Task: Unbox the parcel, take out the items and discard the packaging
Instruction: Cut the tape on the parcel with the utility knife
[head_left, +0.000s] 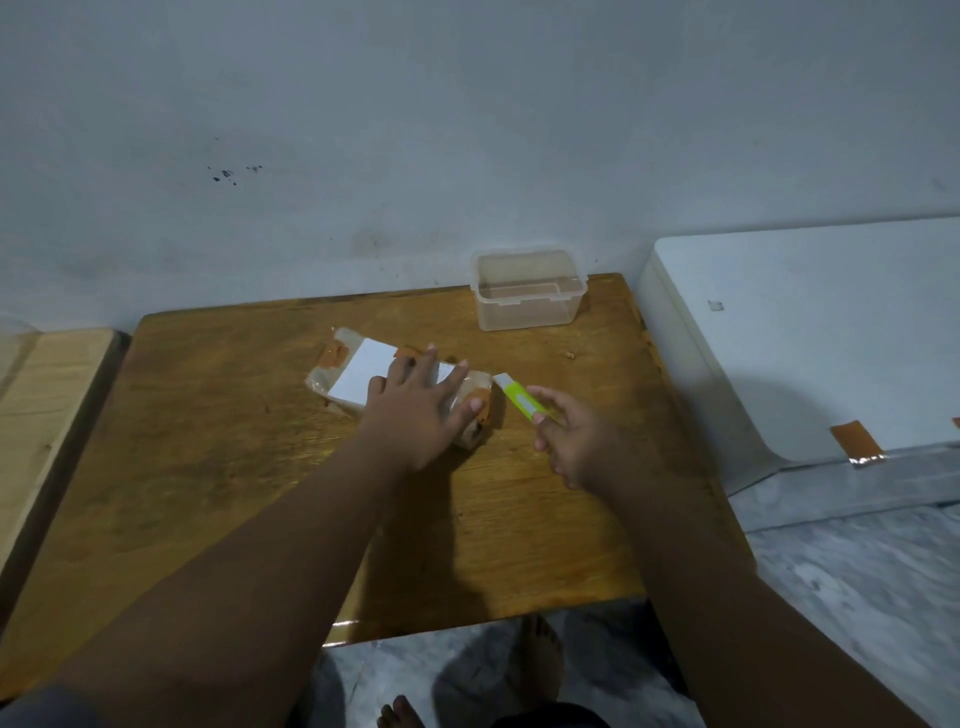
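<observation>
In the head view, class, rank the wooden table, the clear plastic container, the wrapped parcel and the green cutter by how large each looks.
1. Wooden table
2. Wrapped parcel and clear plastic container: they look alike, and a hand hides part of the parcel, so no ranking.
3. Green cutter

Glossy wooden table (208, 467), clear plastic tub (527, 291), taped paper-labelled parcel (358, 379).

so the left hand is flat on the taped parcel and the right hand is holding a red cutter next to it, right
Not quite: the cutter is lime green, not red. The head view shows the left hand pressed flat on the taped parcel and the right hand holding the cutter just beside it.
</observation>
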